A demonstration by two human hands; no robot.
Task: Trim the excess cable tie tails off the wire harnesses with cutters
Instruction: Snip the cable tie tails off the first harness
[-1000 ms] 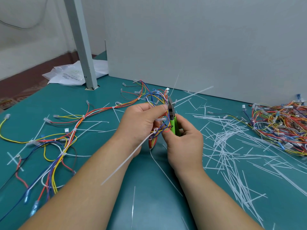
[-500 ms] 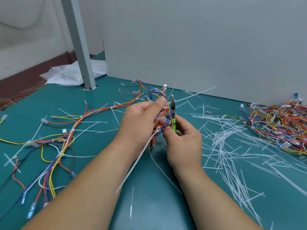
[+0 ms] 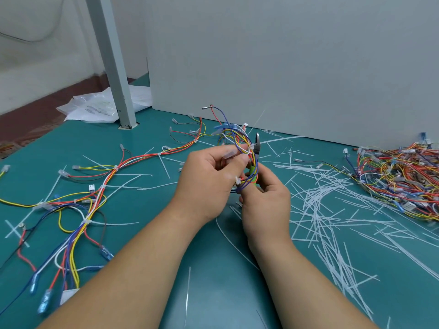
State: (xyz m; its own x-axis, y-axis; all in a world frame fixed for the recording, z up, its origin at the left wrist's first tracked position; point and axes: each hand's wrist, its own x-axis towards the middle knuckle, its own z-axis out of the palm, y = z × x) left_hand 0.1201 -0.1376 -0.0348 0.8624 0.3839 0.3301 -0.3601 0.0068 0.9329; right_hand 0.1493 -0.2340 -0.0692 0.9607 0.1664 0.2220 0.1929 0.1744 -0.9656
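Note:
My left hand (image 3: 209, 176) pinches a bundle of coloured wires, the wire harness (image 3: 237, 141), lifted above the teal table (image 3: 142, 233). My right hand (image 3: 266, 205) grips green-handled cutters (image 3: 255, 162) upright, their dark jaws (image 3: 257, 143) pointing up right beside the bundle. A short white cable tie head (image 3: 237, 179) shows on the wires between my hands. Whether the jaws are closed on a tie is hidden by wires.
A long harness (image 3: 95, 193) with white ties lies spread at the left. A heap of harnesses (image 3: 399, 181) sits at the right. Cut white tie tails (image 3: 327, 210) litter the table right of my hands. A grey post (image 3: 111, 67) and panel stand behind.
The long tie tail that hung down from the held bundle toward my left forearm is gone. The bundle's upper wires have swung up, and both hands stay close together.

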